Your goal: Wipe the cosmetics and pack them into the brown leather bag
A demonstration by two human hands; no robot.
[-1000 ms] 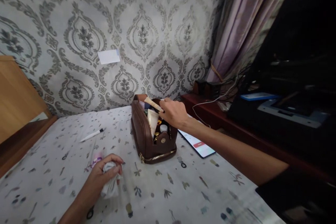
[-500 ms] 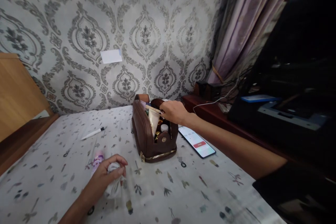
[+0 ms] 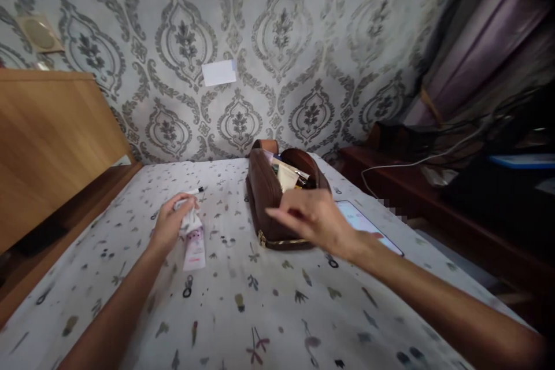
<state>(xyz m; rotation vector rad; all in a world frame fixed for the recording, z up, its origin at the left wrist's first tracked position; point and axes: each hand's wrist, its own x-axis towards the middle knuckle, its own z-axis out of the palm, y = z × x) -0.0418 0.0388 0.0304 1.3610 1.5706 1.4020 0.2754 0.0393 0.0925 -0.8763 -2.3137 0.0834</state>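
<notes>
My left hand (image 3: 171, 222) is closed on a crumpled white wad (image 3: 191, 221), perhaps tissue or thin plastic. Just below the wad lies a pink and white tube (image 3: 195, 251); its far end is hidden by the wad. I cannot tell whether my fingers touch the tube. My right hand (image 3: 318, 219), slightly blurred, is in front of a brown toiletry bag (image 3: 264, 196). One finger stretches leftward, the others are bent, and nothing shows in them. The bag stands open, with a cream tube (image 3: 287, 178) and other small items inside.
A lit phone (image 3: 368, 228) lies right of the bag. A white pen with a black end (image 3: 197, 190) lies beyond my left hand. The patterned tablecloth (image 3: 243, 324) reaches the wallpapered wall. A wooden cabinet (image 3: 56, 144) stands left, and a white cable (image 3: 403, 166) runs at right.
My right hand has come out of the bag's opening, toward me and in front of the bag. My left hand has moved farther away with the white wad, uncovering more of the tube. The view has shifted.
</notes>
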